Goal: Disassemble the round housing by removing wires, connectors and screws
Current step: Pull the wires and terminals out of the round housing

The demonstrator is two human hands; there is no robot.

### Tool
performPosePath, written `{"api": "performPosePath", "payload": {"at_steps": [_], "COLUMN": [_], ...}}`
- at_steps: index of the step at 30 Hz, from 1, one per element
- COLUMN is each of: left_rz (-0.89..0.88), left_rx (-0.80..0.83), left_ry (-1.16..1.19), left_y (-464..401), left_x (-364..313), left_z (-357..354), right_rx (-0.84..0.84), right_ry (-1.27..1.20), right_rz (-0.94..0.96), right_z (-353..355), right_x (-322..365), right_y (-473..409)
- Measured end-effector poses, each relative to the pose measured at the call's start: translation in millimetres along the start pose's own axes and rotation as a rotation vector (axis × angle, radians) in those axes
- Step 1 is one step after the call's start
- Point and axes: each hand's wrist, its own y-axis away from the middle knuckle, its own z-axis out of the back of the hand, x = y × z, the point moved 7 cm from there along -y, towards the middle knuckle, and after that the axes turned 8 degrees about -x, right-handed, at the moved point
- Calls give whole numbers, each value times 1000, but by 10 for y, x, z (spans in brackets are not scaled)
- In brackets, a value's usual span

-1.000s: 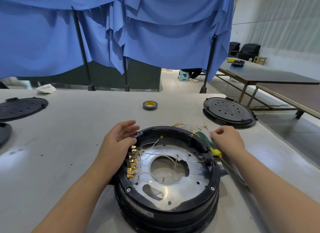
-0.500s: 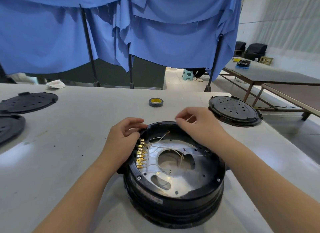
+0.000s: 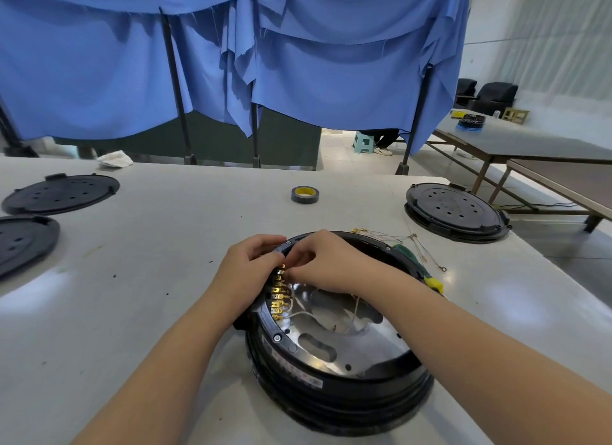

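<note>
**Two hands at the connector row of a round black housing**

A person's view looks down at a pale grey worktable (image 3: 139, 279). A round black housing (image 3: 334, 391) sits on the table near its front edge, open at the top, with a shiny metal plate (image 3: 351, 345) inside that has a large central hole and smaller cut-outs.

Along the housing's inner left rim runs a row of gold-coloured connectors (image 3: 277, 295), with thin pale wires (image 3: 299, 313) trailing from them across the plate.

The left hand (image 3: 246, 269) rests on the housing's outer left rim, fingers curled over the edge and gripping it just beside the top of the connector row. The right hand (image 3: 326, 260) reaches across the housing from the right, its fingers bent and bunched together at the topmost connectors; its fingertips are hidden, so I cannot tell whether it pinches a connector or a wire.

Behind the housing on its right, a screwdriver (image 3: 420, 270) with a green and yellow handle lies on the table, touching the rim. Loose thin wires with gold terminals (image 3: 400, 237) lie just beyond it.

Farther back sit a roll of dark tape (image 3: 305, 194) with a yellow core, a round black cover (image 3: 455, 211) at the right, and two more black covers (image 3: 61, 192) at the left. Blue cloth (image 3: 298, 63) hangs behind the table.
</note>
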Motion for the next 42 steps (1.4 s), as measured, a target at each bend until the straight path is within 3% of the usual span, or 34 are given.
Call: {"api": "performPosePath", "payload": {"at_steps": [42], "left_rz": [-6], "left_rx": [27], "left_ry": [-9], "left_y": [-10], "left_x": [-17], "left_z": [-21], "right_rx": [-119], "right_ry": [36], "right_rz": [27], "right_z": [-15], "right_x": [-86], "right_y": [68]}}
